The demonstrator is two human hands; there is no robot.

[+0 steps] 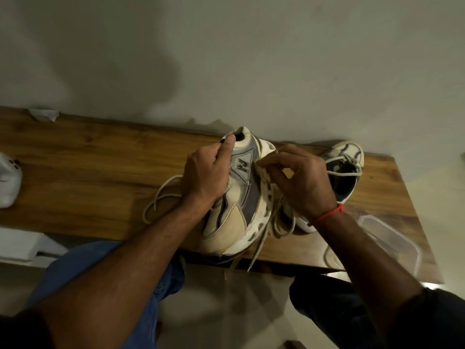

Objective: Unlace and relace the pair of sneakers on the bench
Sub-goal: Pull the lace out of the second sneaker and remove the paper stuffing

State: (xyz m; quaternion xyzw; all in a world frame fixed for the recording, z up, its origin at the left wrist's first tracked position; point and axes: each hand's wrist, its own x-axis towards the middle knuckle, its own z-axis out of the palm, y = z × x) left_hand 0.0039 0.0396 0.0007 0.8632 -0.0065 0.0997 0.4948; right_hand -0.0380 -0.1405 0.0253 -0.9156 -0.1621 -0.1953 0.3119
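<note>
Cream and grey sneaker: lies tipped on its side on the wooden bench, heel toward the wall, sole facing right, toe at the near edge.
Left hand: curled round the upper near the collar, thumb pressed at the heel opening, steadying the shoe.
Right hand: fingertips pinch what appears to be the lace by the sole edge; the exact contact is too small to confirm.
Lace state: loose loops trail to the left of the shoe and hang off the bench front, so this shoe looks mid-way through unlacing or relacing; which one cannot be told.
Next move: likely calls for a firm hold from the left hand while the right draws the lace through an eyelet.
Second sneaker: stands behind the right hand, near the wall, lace still in it.
Surface: varnished wood grain; a clear plastic container at the right end, a white object at the left.
Room: plain pale wall directly behind the bench.
</note>
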